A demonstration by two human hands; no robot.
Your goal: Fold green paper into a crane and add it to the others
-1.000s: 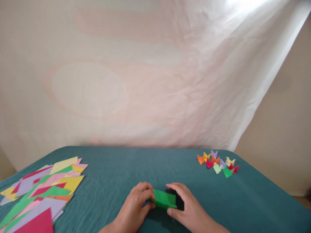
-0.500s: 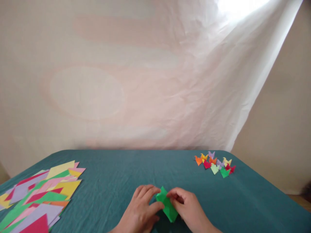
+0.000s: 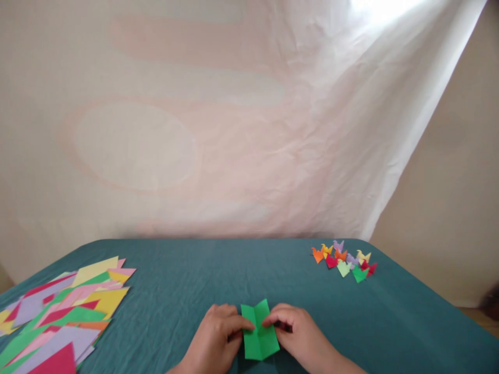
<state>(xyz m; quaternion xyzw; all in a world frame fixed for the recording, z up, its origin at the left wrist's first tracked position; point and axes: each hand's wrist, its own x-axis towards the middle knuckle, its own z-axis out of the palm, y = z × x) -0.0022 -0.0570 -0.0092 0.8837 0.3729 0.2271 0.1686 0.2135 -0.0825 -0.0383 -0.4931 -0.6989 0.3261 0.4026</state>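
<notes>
A small green sheet of paper (image 3: 259,340) with a crease down its middle and others across it is spread in front of me, its two halves tilted to each other. My left hand (image 3: 222,332) grips its left edge, with the index fingertip lying on the paper near the centre. On the opposite side my right hand (image 3: 298,330) pinches the right edge between thumb and index finger. The undersides of both hands and the paper's back are hidden.
Loose coloured paper sheets (image 3: 66,317) lie overlapped on the left of the green-covered table (image 3: 187,280). Several small folded paper birds (image 3: 343,259) stand together at the back right. A pale cloth (image 3: 234,130) hangs behind the table.
The green paper has gone from a narrower folded, slanted shape to an opened-out one with its centre crease facing me. Both hands now hold it by opposite sides.
</notes>
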